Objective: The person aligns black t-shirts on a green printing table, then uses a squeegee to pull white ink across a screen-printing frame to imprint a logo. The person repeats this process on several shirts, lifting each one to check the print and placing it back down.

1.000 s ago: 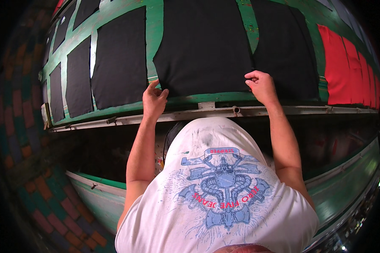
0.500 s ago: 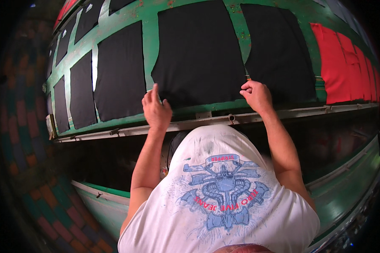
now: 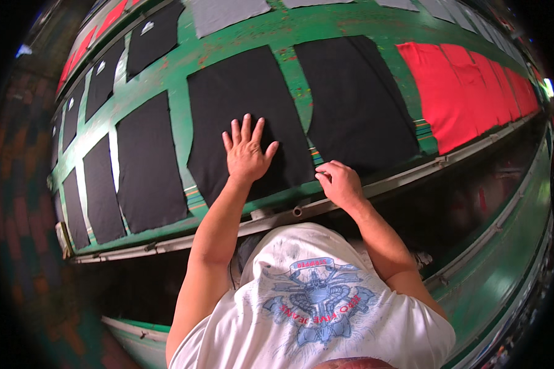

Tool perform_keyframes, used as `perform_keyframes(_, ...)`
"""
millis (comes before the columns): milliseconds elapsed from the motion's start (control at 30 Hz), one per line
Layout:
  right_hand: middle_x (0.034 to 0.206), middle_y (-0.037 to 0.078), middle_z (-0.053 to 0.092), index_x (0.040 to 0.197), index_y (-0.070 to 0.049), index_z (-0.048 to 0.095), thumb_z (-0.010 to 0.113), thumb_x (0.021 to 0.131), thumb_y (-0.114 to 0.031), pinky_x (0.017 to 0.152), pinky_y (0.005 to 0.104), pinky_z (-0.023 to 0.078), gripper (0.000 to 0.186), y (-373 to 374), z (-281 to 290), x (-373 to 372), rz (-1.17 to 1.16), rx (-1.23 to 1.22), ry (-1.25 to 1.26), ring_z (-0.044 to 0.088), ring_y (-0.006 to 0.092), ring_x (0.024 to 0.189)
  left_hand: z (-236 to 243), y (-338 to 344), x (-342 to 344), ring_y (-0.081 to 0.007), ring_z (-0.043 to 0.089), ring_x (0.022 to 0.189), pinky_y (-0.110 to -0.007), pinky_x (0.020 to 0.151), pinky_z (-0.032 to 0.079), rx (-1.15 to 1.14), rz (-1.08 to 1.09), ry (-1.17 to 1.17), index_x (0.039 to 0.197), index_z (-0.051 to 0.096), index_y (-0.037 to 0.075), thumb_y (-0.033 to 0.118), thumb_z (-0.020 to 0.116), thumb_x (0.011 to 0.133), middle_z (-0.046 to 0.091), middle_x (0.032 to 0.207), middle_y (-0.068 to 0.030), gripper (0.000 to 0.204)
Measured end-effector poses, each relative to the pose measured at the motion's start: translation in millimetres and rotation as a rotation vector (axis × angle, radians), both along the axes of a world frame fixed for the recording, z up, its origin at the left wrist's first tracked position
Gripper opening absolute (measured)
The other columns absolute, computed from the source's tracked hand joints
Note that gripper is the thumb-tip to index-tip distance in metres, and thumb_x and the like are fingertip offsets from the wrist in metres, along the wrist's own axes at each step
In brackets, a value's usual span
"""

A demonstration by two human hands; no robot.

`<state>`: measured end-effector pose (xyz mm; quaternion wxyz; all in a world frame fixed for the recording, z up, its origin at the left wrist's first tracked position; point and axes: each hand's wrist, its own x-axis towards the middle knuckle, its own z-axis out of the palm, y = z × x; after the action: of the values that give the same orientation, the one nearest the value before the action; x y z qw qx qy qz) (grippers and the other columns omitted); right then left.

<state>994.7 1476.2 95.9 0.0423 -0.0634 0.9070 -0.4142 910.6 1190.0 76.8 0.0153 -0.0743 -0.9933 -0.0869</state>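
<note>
A black fabric panel lies flat on the long green table in front of me. My left hand rests palm down on its lower middle, fingers spread. At the panel's near right corner, my right hand has its fingers bent and the thumb pressed to the index finger. Whether the cloth's corner is caught between those fingertips is hidden. Just right of this panel, across a narrow green gap, lies a second black panel. Another black panel lies to the left.
Red fabric pieces lie in a row at the right. Grey pieces and smaller black pieces with a white mark lie farther back. A metal rail runs along the table's near edge. Behind me stands another green table.
My left hand has moved from the panel's near left corner onto its middle and flattened. The right hand stays at the near right corner. The view has shifted and turned slightly.
</note>
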Motion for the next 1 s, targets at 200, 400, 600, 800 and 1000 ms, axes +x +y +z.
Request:
perform_keyframes(200, 0.099, 0.014, 0.079, 0.11, -0.004, 0.081, 0.082, 0.097, -0.007, 0.081, 0.0434, 0.064, 0.013, 36.5, 0.6, 8.6, -0.133, 0.035, 0.178, 0.08, 0.0347, 0.091, -0.8, 0.2, -1.0, -0.0475, 0.021, 0.173, -0.07, 0.138, 0.015, -0.026, -0.002, -0.042, 0.178, 0.042, 0.021, 0.068, 0.058, 0.11, 0.028, 0.188, -0.0156, 0.084)
perform_keyframes(400, 0.115, 0.013, 0.079, 0.119, -0.005, 0.081, 0.081, 0.099, -0.018, 0.095, 0.0476, 0.061, 0.024, 53.4, 12.8, 22.6, -0.202, 0.238, 0.135, 0.075, 0.0362, 0.107, 0.3, -2.7, -0.3, -0.0487, 0.021, 0.173, -0.072, 0.137, 0.015, 0.002, -0.008, -0.06, 0.177, 0.042, 0.021, 0.068, 0.058, 0.11, 0.028, 0.188, -0.0155, 0.085)
perform_keyframes(600, 0.143, 0.014, 0.071, 0.141, -0.005, 0.073, 0.078, 0.105, -0.031, 0.115, 0.0536, 0.052, 0.045, 84.4, 14.7, 35.0, -0.149, 0.647, 0.103, 0.064, 0.0372, 0.135, -7.9, -10.1, 0.8, -0.0441, 0.022, 0.173, -0.067, 0.139, 0.015, 0.051, -0.018, -0.008, 0.174, 0.048, 0.017, 0.071, 0.058, 0.109, 0.032, 0.187, -0.0153, 0.085)
perform_keyframes(800, 0.147, 0.014, 0.069, 0.144, -0.005, 0.072, 0.073, 0.108, -0.032, 0.115, 0.0555, 0.05, 0.045, 134.5, 11.3, 5.3, -0.226, 0.711, 0.057, 0.062, 0.0371, 0.137, 31.1, -18.0, 35.1, -0.0428, 0.046, 0.162, -0.054, 0.135, 0.035, 0.725, -0.057, -0.181, 0.159, 0.062, 0.0, 0.055, 0.072, 0.11, 0.052, 0.173, -0.0237, 0.074)
perform_keyframes(1000, 0.148, 0.014, 0.069, 0.142, -0.005, 0.073, 0.074, 0.107, -0.032, 0.116, 0.0553, 0.049, 0.044, 190.8, 3.4, -34.1, -0.213, 0.783, 0.092, 0.061, 0.0365, 0.139, 69.0, 49.1, 102.7, -0.0318, 0.075, 0.132, -0.044, 0.107, 0.06, 1.054, -0.021, -0.394, 0.15, 0.071, -0.001, 0.03, 0.088, 0.103, 0.079, 0.139, -0.0198, 0.059)
